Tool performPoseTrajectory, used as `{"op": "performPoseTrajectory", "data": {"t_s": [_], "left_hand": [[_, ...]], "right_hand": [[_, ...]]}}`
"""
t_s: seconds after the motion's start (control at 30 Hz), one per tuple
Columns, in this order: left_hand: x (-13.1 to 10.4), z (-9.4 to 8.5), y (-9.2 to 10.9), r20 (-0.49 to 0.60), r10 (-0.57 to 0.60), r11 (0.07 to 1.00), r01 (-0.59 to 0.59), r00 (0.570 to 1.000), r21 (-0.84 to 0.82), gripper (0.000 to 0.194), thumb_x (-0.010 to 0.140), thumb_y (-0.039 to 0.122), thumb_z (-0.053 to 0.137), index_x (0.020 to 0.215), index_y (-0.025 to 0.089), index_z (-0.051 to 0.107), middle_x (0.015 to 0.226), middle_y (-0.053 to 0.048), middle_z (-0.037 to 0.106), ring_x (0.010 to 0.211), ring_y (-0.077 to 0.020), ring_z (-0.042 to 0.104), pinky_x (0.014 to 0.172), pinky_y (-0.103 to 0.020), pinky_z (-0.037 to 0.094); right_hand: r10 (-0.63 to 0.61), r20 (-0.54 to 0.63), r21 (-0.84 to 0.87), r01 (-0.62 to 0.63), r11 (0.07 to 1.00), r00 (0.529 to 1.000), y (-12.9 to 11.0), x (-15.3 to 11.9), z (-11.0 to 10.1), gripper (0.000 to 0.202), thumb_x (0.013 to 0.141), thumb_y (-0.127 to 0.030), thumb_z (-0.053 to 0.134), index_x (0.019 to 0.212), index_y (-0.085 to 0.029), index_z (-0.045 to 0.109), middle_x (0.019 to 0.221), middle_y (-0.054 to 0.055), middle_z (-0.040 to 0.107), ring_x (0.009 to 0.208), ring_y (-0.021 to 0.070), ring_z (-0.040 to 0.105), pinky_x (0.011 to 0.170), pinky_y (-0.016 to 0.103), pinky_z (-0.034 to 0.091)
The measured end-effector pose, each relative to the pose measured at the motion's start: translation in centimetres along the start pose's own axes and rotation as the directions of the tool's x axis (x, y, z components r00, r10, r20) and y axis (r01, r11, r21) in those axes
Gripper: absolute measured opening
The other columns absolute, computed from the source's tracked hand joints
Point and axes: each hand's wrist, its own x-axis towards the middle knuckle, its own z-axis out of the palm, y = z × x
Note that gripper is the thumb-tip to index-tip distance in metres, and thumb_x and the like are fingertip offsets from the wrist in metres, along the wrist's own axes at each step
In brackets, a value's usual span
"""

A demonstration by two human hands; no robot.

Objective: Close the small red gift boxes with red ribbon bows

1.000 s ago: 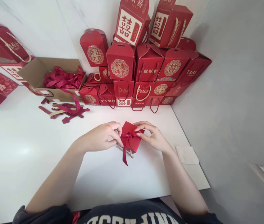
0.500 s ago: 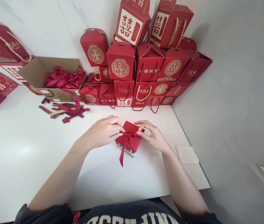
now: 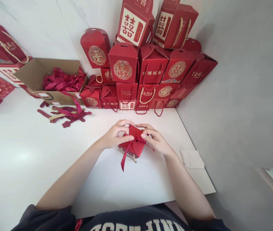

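Head view: boxes [image 3: 153, 65] stacked beyond ribboned box [image 3: 137, 149]; open carton [image 3: 63, 99] leftward.

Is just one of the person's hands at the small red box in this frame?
No, the left hand and right hand both have fingers at the small red box.

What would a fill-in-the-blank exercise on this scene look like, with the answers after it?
The small box between the left hand and right hand is coloured ____.
The open carton holds tangled ____.
Of the two hands, the carton stands nearer the ____ one.
The tabletop is coloured ____.
Missing words: red; ribbons; left; white.
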Motion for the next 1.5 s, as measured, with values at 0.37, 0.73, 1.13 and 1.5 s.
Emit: {"op": "performPoseTrajectory", "data": {"t_s": [0.37, 0.73, 1.13, 1.5], "left_hand": [[0.0, 0.2, -0.6, 0.009, -0.057, 0.998, 0.057, 0.998, 0.030, 0.030, 0.068, 0.045, 0.079, 0.084, 0.021, 0.072, 0.125, -0.007, 0.054, 0.124, -0.0245, 0.047, 0.110, -0.038, 0.037], [0.1, -0.4, -0.9, -0.007, -0.066, 0.997, 0.067, 0.998, 0.025, 0.038, 0.067, 0.043, 0.080, 0.099, 0.024, 0.073, 0.126, -0.008, 0.054, 0.125, -0.0252, 0.048, 0.111, -0.044, 0.036], [-0.2, -0.6, -0.6, 0.094, -0.089, 0.977, 0.105, 0.992, -0.187, 0.022, 0.080, 0.038, 0.070, 0.073, 0.017, 0.068, 0.138, -0.008, 0.047, 0.130, -0.0245, 0.046, 0.114, -0.042, 0.032], [-0.1, -0.5, -0.4, 0.081, -0.058, 0.998, 0.058, 0.995, 0.006, 0.045, 0.065, 0.045, 0.081, 0.106, 0.026, 0.072, 0.140, -0.009, 0.046, 0.134, -0.0279, 0.040, 0.114, -0.044, 0.031]], "right_hand": [[-0.034, -0.089, 0.056, 0.039, 0.998, 0.995, 1.0, 0.5, 0.7, 0.031, 0.092, -0.043, 0.054, 0.070, -0.021, 0.053, 0.128, 0.008, 0.051, 0.129, 0.0220, 0.045, 0.107, 0.038, 0.035], [-0.057, -0.188, 0.027, 0.064, 0.998, 0.981, 2.1, 1.2, 0.8, 0.036, 0.092, -0.049, 0.052, 0.068, -0.022, 0.051, 0.118, 0.007, 0.051, 0.132, 0.0219, 0.042, 0.112, 0.039, 0.031], [-0.025, -0.032, 0.198, 0.031, 0.980, 0.999, 1.3, 1.2, 0.3, 0.037, 0.090, -0.047, 0.055, 0.066, -0.020, 0.060, 0.131, 0.006, 0.056, 0.124, 0.0233, 0.052, 0.106, 0.040, 0.038], [0.044, -0.239, 0.252, 0.018, 0.968, 0.970, 2.6, 1.2, 1.3, 0.039, 0.084, -0.044, 0.064, 0.058, -0.020, 0.049, 0.118, 0.006, 0.057, 0.121, 0.0236, 0.052, 0.104, 0.039, 0.040]]}}
